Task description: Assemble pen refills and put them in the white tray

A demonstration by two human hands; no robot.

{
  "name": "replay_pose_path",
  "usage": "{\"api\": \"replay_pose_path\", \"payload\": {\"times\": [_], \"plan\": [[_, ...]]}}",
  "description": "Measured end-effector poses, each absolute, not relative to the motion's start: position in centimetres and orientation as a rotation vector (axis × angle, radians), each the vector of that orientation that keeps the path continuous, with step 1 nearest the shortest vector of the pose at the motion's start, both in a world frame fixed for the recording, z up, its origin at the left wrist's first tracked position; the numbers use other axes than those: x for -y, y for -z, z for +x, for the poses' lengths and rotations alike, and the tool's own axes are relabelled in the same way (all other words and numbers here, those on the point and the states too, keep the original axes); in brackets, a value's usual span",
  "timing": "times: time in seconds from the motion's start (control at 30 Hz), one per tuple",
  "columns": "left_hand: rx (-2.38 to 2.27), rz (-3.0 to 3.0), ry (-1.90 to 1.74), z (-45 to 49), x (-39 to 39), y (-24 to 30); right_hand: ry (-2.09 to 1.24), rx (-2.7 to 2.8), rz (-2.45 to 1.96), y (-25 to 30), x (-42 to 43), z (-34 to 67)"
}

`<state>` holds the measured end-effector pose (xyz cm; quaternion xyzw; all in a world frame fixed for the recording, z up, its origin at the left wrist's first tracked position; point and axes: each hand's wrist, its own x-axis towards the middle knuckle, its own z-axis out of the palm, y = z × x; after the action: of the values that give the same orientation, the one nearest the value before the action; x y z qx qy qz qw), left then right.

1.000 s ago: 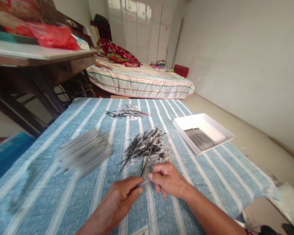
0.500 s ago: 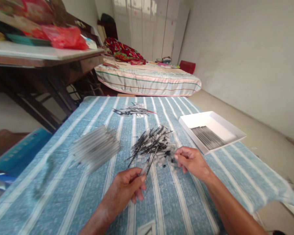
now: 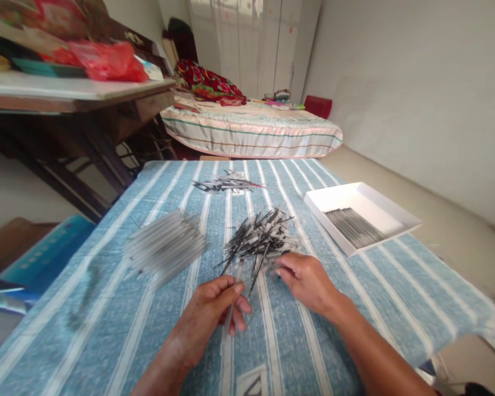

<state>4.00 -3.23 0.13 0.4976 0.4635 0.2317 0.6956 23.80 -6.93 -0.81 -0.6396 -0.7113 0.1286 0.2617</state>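
Low in the frame, just left of centre, the left hand (image 3: 214, 311) is hovering over the counter (image 3: 355, 291), its fingers closing tightly on a thin pale stick (image 3: 236, 278) that is poking up from them toward the pile. Just to its right, the right hand (image 3: 307, 280) is reaching in from the lower right corner, its fingers curling down with their tips touching the near edge of the pile of black and clear pieces (image 3: 259, 239); motion blur is smearing them, so I cannot tell whether they are gripping anything. The pile is lying at the centre of the frame on the striped blue cloth (image 3: 107, 308) that is covering the counter. Left of the pile, and apart from it, a grey bundle (image 3: 165, 247) of long pale rods is lying slantwise, also blurred. At the right edge of the cloth a white tray (image 3: 325, 198) is sitting, with a row of dark sticks (image 3: 352, 226) lying side by side inside it. Farther up the cloth, above the pile, a small heap (image 3: 229, 184) of dark pieces is lying near the counter's far end. At the left edge of the frame a blue box (image 3: 45, 253) is lying below the counter. Beyond, a bed (image 3: 251, 132) is filling the upper centre, and in the upper left a wooden table (image 3: 107, 102) is carrying a red bag (image 3: 107, 60).
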Motion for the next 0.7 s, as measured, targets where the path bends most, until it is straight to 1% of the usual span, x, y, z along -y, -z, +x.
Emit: {"api": "replay_pose_path", "payload": {"times": [0.1, 0.2, 0.4, 0.53, 0.7], "plan": [[-1.026, 1.052, -0.571, 3.9, 3.0, -0.1, -0.294, 1.885, -1.965, 1.1, 7.2, 26.1], [-1.025, 0.982, -0.642, 3.7, 2.8, -0.1, -0.296, 1.897, -2.093, 1.5, 8.0, 27.7], [-1.092, 1.077, -0.748, 3.4, 2.4, 0.2, -0.379, 2.056, -2.105, 1.6, 9.4, 27.8], [-1.144, 1.206, -0.777, 3.1, 2.2, 0.7, -0.320, 2.129, -2.115, 0.9, 9.6, 26.7], [-1.094, 1.102, -0.846, 2.9, 2.1, 0.8, -0.293, 2.346, -2.167, 0.8, 9.3, 25.6]]}}
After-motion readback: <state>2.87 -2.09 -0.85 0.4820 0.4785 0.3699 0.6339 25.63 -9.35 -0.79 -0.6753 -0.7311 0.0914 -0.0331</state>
